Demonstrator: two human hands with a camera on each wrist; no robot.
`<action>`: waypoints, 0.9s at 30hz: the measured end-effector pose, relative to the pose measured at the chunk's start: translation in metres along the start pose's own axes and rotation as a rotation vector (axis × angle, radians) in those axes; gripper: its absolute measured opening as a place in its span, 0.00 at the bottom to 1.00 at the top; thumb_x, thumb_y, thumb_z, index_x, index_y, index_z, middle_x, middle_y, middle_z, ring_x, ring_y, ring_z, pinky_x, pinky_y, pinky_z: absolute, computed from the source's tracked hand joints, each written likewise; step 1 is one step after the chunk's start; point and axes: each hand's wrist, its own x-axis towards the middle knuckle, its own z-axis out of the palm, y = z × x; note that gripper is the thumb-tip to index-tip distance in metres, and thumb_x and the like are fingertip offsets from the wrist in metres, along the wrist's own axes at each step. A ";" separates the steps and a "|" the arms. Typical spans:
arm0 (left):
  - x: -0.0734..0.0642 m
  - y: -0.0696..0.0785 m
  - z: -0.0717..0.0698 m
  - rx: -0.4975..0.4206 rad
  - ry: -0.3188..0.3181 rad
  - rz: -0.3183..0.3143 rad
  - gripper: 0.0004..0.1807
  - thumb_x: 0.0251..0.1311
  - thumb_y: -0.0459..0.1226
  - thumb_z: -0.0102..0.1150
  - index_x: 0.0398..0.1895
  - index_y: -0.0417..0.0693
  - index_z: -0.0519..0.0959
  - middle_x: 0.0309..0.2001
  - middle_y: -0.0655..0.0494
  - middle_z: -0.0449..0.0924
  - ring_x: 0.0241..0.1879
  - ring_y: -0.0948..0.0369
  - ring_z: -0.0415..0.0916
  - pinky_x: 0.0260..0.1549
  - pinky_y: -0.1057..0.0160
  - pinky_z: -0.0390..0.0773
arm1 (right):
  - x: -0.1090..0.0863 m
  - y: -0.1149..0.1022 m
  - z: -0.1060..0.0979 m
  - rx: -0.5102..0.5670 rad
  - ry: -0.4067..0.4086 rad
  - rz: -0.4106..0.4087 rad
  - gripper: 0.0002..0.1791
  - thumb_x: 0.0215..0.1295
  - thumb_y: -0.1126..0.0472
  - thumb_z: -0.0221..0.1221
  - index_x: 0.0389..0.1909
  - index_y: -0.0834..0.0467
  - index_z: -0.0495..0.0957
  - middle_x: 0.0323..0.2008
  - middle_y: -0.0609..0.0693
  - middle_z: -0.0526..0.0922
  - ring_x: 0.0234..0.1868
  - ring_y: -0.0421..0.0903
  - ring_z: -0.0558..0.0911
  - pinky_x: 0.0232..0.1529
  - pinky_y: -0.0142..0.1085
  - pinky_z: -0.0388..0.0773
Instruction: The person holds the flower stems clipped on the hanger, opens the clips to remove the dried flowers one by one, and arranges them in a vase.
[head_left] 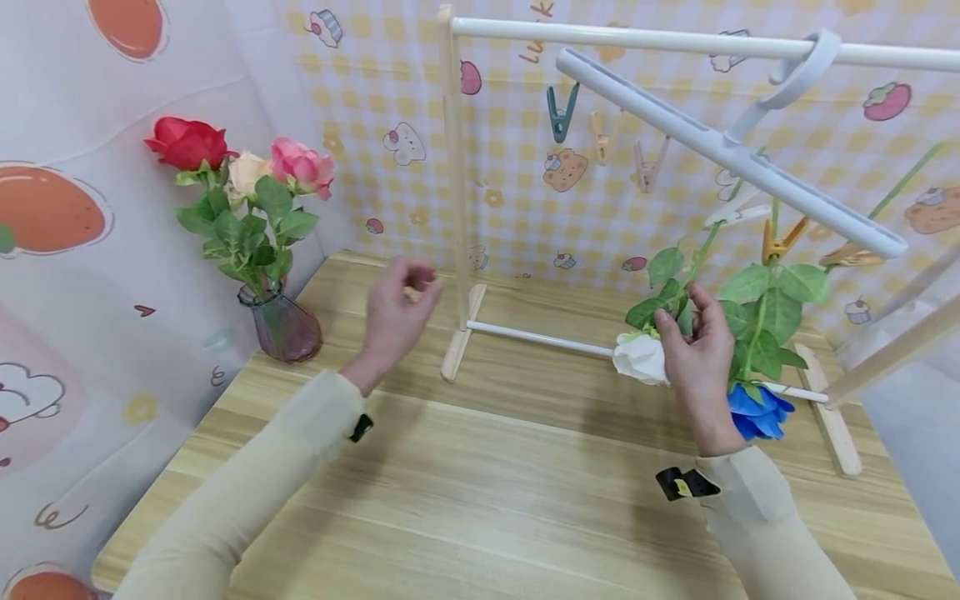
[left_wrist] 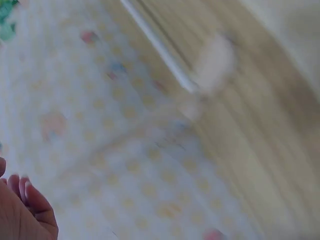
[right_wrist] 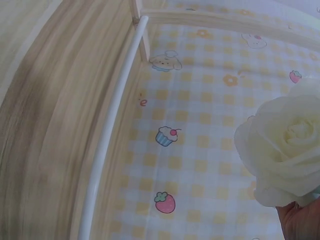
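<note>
My right hand [head_left: 699,358] holds the stem of a white rose [head_left: 640,358] just above its bloom, thumb and fingers about the stem and leaves. The rose hangs head down from a white clothespin [head_left: 738,208] on a light grey hanger [head_left: 652,104]. In the right wrist view the white bloom [right_wrist: 287,145] is close, with a fingertip under it. Beside my right wrist hangs a blue rose [head_left: 759,412], partly hidden by the hand. My left hand [head_left: 397,312] is in the air left of the rack's post, its fingers loosely curled around nothing.
The hanger hooks over the white rail [head_left: 637,37] of a wooden rack [head_left: 453,183]. Green [head_left: 561,112], beige and pinkish clothespins dangle from it; an orange clothespin [head_left: 782,242] grips a stem. A purple glass vase [head_left: 285,325] with red, cream and pink roses stands at the table's left.
</note>
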 end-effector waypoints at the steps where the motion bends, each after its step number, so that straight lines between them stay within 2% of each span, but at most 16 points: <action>1: 0.003 0.009 0.011 -0.019 -0.032 0.018 0.10 0.55 0.31 0.63 0.39 0.38 0.77 0.37 0.46 0.81 0.33 0.56 0.78 0.26 0.75 0.73 | 0.000 0.000 -0.001 -0.011 0.002 -0.004 0.26 0.65 0.69 0.55 0.64 0.60 0.65 0.29 0.42 0.75 0.22 0.34 0.66 0.21 0.21 0.64; 5: 0.018 0.043 0.051 -0.114 -0.143 0.112 0.09 0.56 0.31 0.62 0.40 0.39 0.79 0.37 0.48 0.83 0.33 0.59 0.79 0.28 0.72 0.77 | 0.000 0.001 -0.006 -0.050 0.002 -0.010 0.26 0.65 0.68 0.55 0.64 0.60 0.65 0.31 0.37 0.77 0.24 0.32 0.69 0.24 0.20 0.67; 9: 0.033 0.074 0.086 -0.202 -0.239 0.208 0.08 0.57 0.31 0.61 0.40 0.37 0.79 0.37 0.47 0.83 0.33 0.60 0.80 0.31 0.72 0.79 | -0.001 0.001 -0.010 -0.069 -0.007 -0.020 0.26 0.65 0.69 0.55 0.64 0.60 0.65 0.36 0.34 0.78 0.29 0.31 0.74 0.27 0.18 0.70; 13: 0.046 0.099 0.112 -0.226 -0.309 0.250 0.09 0.59 0.32 0.60 0.41 0.37 0.79 0.38 0.48 0.83 0.35 0.61 0.80 0.36 0.75 0.77 | -0.004 0.000 -0.011 -0.067 -0.013 -0.055 0.25 0.64 0.70 0.55 0.62 0.62 0.67 0.35 0.33 0.78 0.30 0.30 0.75 0.28 0.18 0.71; 16: 0.054 0.113 0.129 -0.219 -0.348 0.245 0.10 0.60 0.33 0.59 0.44 0.40 0.79 0.40 0.49 0.83 0.35 0.63 0.80 0.37 0.77 0.76 | -0.005 0.000 -0.012 -0.071 -0.021 -0.084 0.24 0.64 0.70 0.56 0.61 0.64 0.68 0.32 0.31 0.78 0.27 0.29 0.74 0.27 0.18 0.71; 20: 0.064 0.130 0.148 -0.220 -0.418 0.180 0.13 0.62 0.36 0.59 0.49 0.43 0.78 0.44 0.52 0.82 0.35 0.67 0.80 0.34 0.77 0.76 | -0.006 -0.001 -0.015 -0.098 -0.033 -0.091 0.24 0.63 0.70 0.56 0.61 0.64 0.68 0.29 0.31 0.77 0.23 0.30 0.71 0.22 0.20 0.69; 22: 0.069 0.137 0.158 -0.217 -0.440 0.161 0.14 0.61 0.37 0.59 0.50 0.44 0.78 0.46 0.53 0.82 0.35 0.67 0.81 0.34 0.77 0.76 | -0.007 -0.002 -0.016 -0.120 -0.041 -0.077 0.24 0.64 0.69 0.57 0.62 0.63 0.68 0.30 0.31 0.77 0.24 0.29 0.72 0.23 0.20 0.69; 27: 0.077 0.153 0.181 -0.155 -0.473 0.169 0.16 0.61 0.39 0.60 0.51 0.45 0.77 0.50 0.54 0.81 0.39 0.66 0.80 0.38 0.78 0.74 | -0.009 -0.006 -0.021 -0.186 -0.065 -0.063 0.25 0.64 0.66 0.57 0.62 0.61 0.67 0.27 0.32 0.75 0.24 0.30 0.72 0.23 0.21 0.69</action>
